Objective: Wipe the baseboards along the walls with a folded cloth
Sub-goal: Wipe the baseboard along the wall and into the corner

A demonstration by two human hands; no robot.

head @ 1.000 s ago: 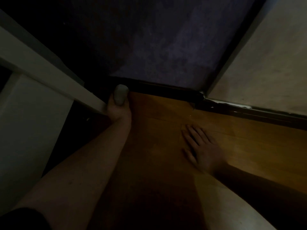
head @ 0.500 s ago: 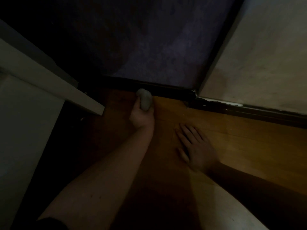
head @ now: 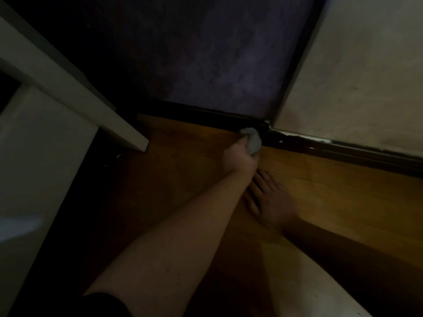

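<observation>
I find the left hand (head: 240, 157) clenched around the folded cloth (head: 251, 141), with the pale wad sticking out past the knuckles and pressed against the dark baseboard (head: 206, 114) at the foot of the purple wall (head: 217, 53). The cloth sits just beside the inside corner (head: 267, 125), where this run of skirting meets the second run (head: 343, 152) under the pale wall (head: 366, 76). That corner is the relation I judge the coming move to turn on: the first baseboard's long axis runs left to right and ends there, while the next stretch leads off to the right and toward me, so the cloth would have to change heading to follow it. The unwiped length lies to the right of the left hand, on the side of the right hand (head: 267, 200). The right hand lies flat on the wooden floor (head: 343, 202), fingers straight and holding nothing, directly behind the left wrist and partly covered by it; it appears to be a prop. I note chipped white patches along the top edge of the second run near the corner. A white furniture leg (head: 75, 88) stands well apart to the left. The lighting is dim; I cannot tell dust from shadow.
</observation>
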